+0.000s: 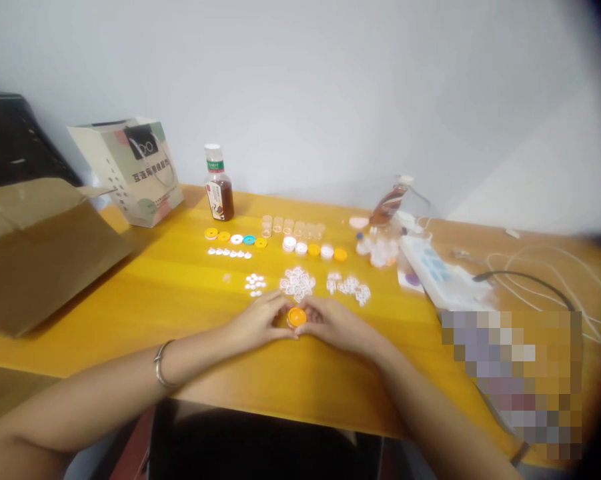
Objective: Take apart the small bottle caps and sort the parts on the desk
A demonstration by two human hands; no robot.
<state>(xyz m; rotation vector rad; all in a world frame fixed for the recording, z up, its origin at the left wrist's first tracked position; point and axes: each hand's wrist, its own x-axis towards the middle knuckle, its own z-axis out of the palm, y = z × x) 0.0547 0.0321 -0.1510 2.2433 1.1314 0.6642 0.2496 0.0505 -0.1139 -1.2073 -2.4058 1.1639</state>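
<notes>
Plain pale wall (300,100) right across the back, grey-white, and a brighter slanting wedge over on the right! Up against it, 1 broad surface (290,380), glossy, vivid yellow through the middle, browner towards the far right. Below its near edge, deep black, too dark to make out!

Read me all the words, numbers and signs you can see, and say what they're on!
"互连…": seems to start the big writing on the paper bag; the rest is blurred.
Bag's black patch: a pale sign with two rings.
Bag's small print: too small.
Upright bottle: too blurred.
Leaning bottle: nothing readable.
</notes>
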